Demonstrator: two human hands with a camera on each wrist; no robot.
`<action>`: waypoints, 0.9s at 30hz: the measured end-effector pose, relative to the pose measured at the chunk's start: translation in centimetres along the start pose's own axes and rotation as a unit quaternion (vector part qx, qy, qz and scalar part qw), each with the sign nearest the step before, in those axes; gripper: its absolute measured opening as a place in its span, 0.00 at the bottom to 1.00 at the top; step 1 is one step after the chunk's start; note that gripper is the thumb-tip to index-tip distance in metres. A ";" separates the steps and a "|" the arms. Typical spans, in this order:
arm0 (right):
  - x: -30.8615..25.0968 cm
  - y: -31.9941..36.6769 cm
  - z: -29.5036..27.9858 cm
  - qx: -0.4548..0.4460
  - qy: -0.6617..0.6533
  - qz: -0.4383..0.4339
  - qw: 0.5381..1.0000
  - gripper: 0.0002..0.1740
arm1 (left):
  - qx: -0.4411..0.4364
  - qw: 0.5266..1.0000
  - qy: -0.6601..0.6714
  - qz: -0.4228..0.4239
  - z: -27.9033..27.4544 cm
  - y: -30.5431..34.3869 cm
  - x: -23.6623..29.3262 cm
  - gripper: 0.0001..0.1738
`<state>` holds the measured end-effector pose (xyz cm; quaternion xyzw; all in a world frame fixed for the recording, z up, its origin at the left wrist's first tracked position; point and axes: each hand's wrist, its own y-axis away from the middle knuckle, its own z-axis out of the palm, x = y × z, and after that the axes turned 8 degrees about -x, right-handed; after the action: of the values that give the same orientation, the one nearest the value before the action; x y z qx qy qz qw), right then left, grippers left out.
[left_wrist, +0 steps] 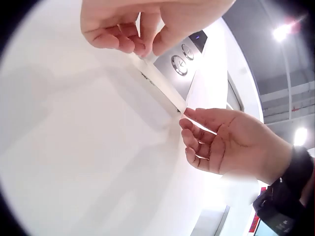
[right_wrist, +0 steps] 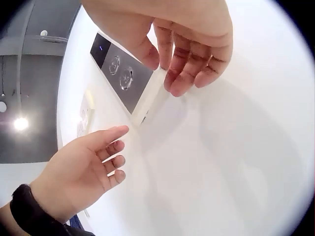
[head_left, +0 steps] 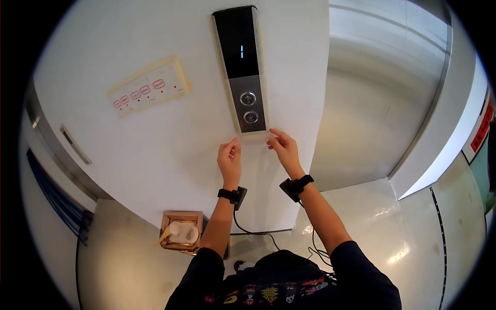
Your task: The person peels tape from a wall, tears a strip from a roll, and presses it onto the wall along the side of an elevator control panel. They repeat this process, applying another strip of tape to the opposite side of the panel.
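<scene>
A lift call panel [head_left: 247,103] with two round buttons is set in a white wall, its edges bordered by pale masking tape [left_wrist: 165,86]. My right hand [head_left: 285,151] is at the panel's lower right corner. Its thumb and forefinger pinch the edge of the tape there, the other fingers bent, as the right wrist view [right_wrist: 189,54] shows. My left hand [head_left: 230,163] hovers by the lower left corner, fingers loosely bent. In the right wrist view its thumb stands a little apart from the corner, with a gap to the fingers.
Left of the panel, a taped label plate [head_left: 147,90] is on the wall. A steel lift door [head_left: 372,103] stands to the right. Below left is a bin [head_left: 165,227] with rubbish on top. Cables [head_left: 253,232] hang from both wrist cameras.
</scene>
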<state>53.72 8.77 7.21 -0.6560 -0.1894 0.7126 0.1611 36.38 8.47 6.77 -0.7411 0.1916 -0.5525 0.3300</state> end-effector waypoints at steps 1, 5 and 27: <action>0.0 0.0 0.0 -0.004 -0.010 0.007 1.000 0.19 | -0.002 1.000 0.002 -0.006 0.0 -0.1 0.1 0.12; -0.3 0.5 0.1 -0.028 -0.046 0.033 0.998 0.21 | -0.016 1.000 0.008 -0.021 0.4 -0.2 0.4 0.13; -0.7 1.7 0.5 -0.071 -0.081 0.097 0.989 0.30 | -0.064 0.996 0.060 -0.031 1.0 0.9 -2.9 0.23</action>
<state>53.35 6.89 6.99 -0.6209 -0.1874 0.7606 0.0288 36.47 10.01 4.01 -0.7318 0.2226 -0.5924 0.2529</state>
